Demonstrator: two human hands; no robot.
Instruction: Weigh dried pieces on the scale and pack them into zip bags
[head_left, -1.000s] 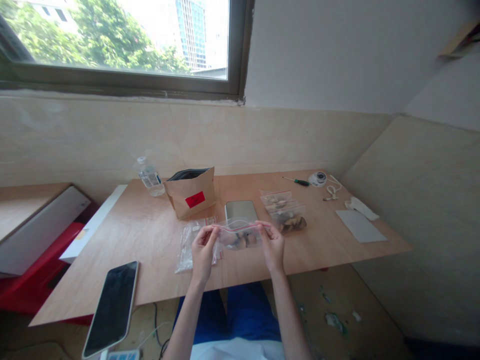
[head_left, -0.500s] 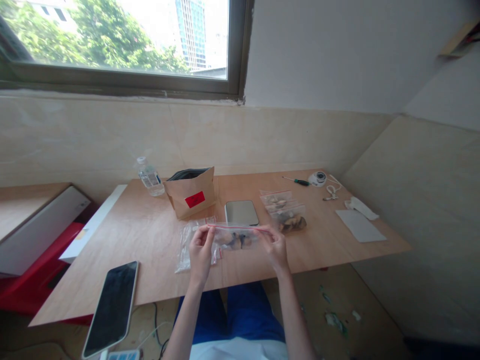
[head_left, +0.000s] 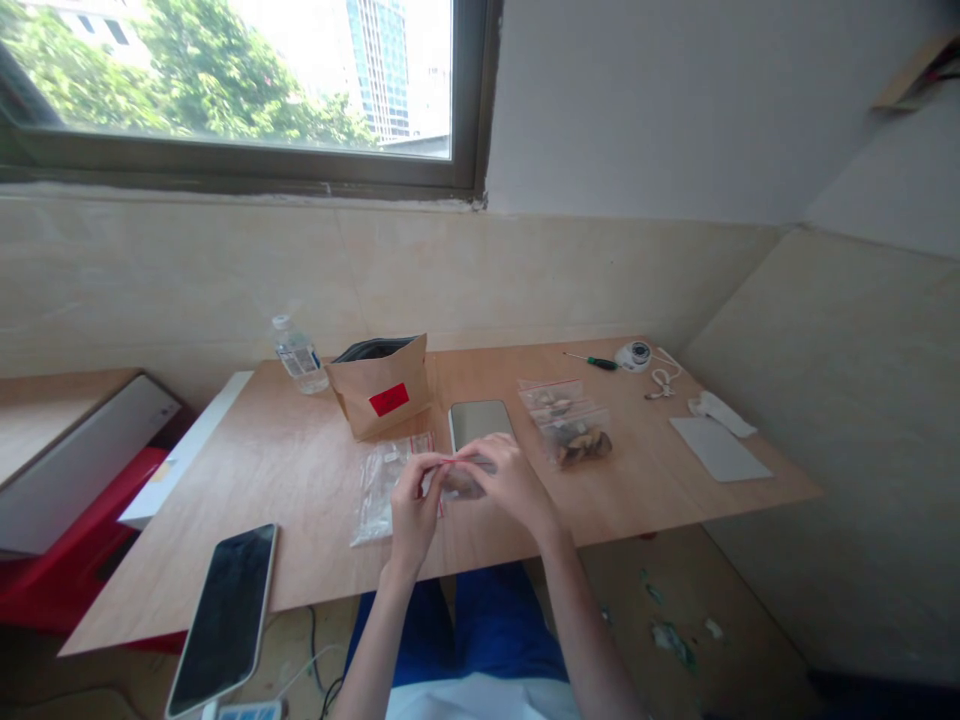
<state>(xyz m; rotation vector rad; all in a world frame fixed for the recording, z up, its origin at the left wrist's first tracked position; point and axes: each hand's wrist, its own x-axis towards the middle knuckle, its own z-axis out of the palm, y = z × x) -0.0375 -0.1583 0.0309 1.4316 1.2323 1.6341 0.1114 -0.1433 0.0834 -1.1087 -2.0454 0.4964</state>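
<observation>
Basically, the surface [head_left: 315, 500] has a water bottle [head_left: 300, 365] and screwdriver [head_left: 602, 364] at the back, phone [head_left: 225, 605] at the near left edge. Flat scale [head_left: 480, 420] sits just beyond the hands, near edge hidden by the right hand [head_left: 517, 482]. Kraft pouch [head_left: 384, 398] stands open, contents not visible. 2 filled bags [head_left: 577, 440] hold brown and pale pieces. Held zip bag [head_left: 461, 487] is mostly covered, between scale and near edge, beside flat clear bags [head_left: 377, 492]. Left hand [head_left: 415, 497] and right pinch its red seal, fingertips close together.
</observation>
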